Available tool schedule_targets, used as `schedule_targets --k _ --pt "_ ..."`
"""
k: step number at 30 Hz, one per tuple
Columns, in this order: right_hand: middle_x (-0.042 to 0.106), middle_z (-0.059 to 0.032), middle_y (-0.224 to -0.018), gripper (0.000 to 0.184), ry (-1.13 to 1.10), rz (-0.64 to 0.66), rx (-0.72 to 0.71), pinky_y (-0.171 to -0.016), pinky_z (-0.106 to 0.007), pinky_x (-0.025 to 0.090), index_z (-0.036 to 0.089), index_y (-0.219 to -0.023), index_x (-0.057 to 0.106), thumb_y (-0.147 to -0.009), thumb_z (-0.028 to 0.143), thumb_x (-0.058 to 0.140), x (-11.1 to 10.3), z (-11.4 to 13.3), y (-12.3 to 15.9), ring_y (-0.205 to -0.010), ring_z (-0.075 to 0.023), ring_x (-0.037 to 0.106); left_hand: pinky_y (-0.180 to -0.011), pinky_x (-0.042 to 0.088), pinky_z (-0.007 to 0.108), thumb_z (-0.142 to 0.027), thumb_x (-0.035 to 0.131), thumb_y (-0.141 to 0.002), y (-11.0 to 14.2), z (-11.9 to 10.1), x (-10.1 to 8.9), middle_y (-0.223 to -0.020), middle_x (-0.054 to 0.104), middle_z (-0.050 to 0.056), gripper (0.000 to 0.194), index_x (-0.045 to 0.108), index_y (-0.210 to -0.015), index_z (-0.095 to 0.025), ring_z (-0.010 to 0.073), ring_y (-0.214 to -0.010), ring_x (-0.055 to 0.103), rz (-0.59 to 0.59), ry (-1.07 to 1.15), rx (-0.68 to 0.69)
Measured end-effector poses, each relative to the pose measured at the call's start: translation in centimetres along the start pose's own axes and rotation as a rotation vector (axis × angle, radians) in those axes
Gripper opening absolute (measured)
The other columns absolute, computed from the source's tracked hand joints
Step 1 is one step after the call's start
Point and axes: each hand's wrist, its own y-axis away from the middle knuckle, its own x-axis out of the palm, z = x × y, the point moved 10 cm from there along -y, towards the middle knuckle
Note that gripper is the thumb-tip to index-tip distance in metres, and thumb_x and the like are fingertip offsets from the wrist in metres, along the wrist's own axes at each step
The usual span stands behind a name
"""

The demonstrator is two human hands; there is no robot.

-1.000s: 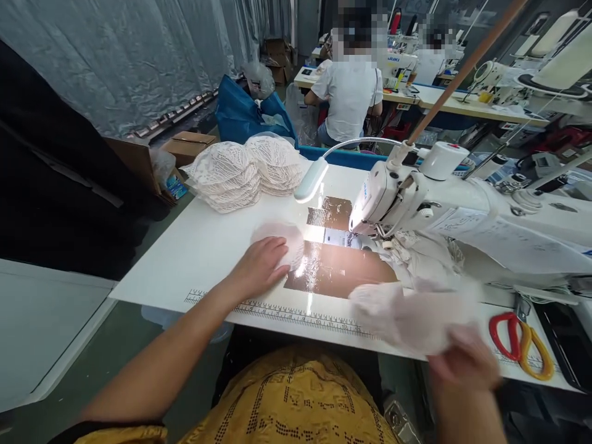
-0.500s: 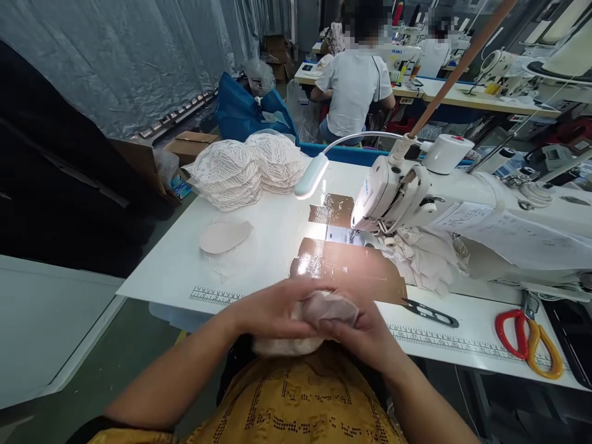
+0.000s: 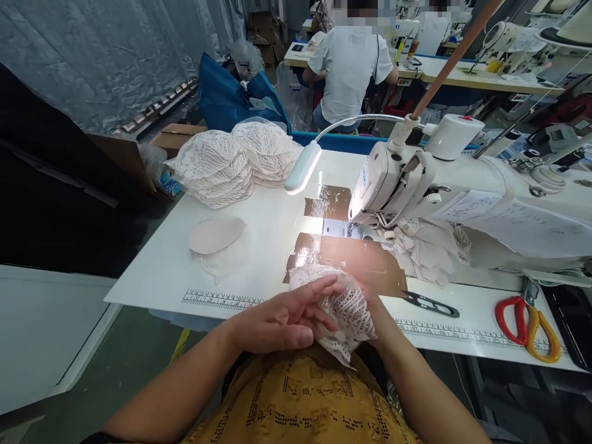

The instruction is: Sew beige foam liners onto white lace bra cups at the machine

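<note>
A white lace cup piece (image 3: pixel 349 311) drapes over my right hand (image 3: pixel 369 302), just above the table's front edge. The lace hides most of the right fingers; the hand holds the piece from behind. Across its left side reaches my left hand (image 3: pixel 282 320), fingers apart and touching the lace, the thumb pointing right. To the left, a smooth beige oval cup pad (image 3: pixel 217 235) lies on the white table (image 3: pixel 157 265), partly over a thin pale lace piece (image 3: pixel 222 265). Beyond the hands stands a white sewing machine (image 3: pixel 383 179), its lamp (image 3: pixel 303 168) lit.
Stacked lace cups (image 3: pixel 217 163) sit at the back left. Brown tape sheets (image 3: pixel 342 256) cover the table by the needle, with crumpled beige fabric (image 3: pixel 425 246) on their right. Thread snips (image 3: pixel 430 304), scissors (image 3: pixel 527 324) and a dark phone-like slab (image 3: pixel 571 327) lie at right. A co-worker (image 3: pixel 349 68) sits ahead.
The bundled piece between both hands has been turned and opened out, so its lace side now shows. My left fingers have loosened and spread. The view has tilted slightly downward.
</note>
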Motion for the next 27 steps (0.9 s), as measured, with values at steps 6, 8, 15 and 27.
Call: schedule_targets --k 6,8,15,27 --pt "0.069 -0.0017 -0.076 0.02 -0.25 0.067 0.025 -0.066 -0.032 0.05 0.022 -0.087 0.072 -0.075 0.038 0.072 0.8 -0.3 0.3 -0.07 -0.0197 0.063 -0.07 0.052 0.023 -0.031 0.066 -0.086 2.1 0.2 -6.6 -0.136 0.051 0.011 0.064 0.04 -0.144 -0.029 0.0129 -0.084 0.06 -0.522 -0.384 -0.027" --pt "0.067 -0.0005 -0.073 0.015 -0.233 0.054 -0.007 -0.064 -0.031 0.049 0.022 -0.083 0.07 -0.074 0.035 0.073 0.7 0.0 0.4 -0.067 -0.0185 0.061 -0.081 0.052 0.028 -0.03 0.071 -0.081 2.1 1.3 -7.0 -0.121 0.059 0.011 0.061 0.049 -0.137 -0.02 0.0176 -0.095 0.059 -0.524 -0.378 -0.127" --pt "0.049 0.008 -0.063 0.034 -0.27 -0.191 -0.189 -0.05 -0.018 0.035 0.022 -0.068 0.046 -0.064 0.014 0.078 -1.8 0.8 0.9 -0.055 -0.0081 0.041 -0.075 0.051 0.027 -0.023 0.066 -0.082 1.7 2.1 -5.6 -0.092 0.065 0.004 0.018 0.063 -0.098 -0.014 0.0157 -0.083 0.062 -0.408 -0.134 -0.147" --pt "0.064 0.001 -0.075 0.022 0.003 -0.235 -0.304 -0.063 -0.025 0.047 0.023 -0.08 0.065 -0.067 0.031 0.081 -2.0 2.7 0.8 -0.07 -0.0159 0.059 -0.09 0.05 0.036 -0.031 0.069 -0.083 1.0 2.8 -4.6 -0.114 0.064 0.01 0.051 0.05 -0.129 -0.018 0.0231 -0.101 0.062 -0.496 0.093 -0.09"
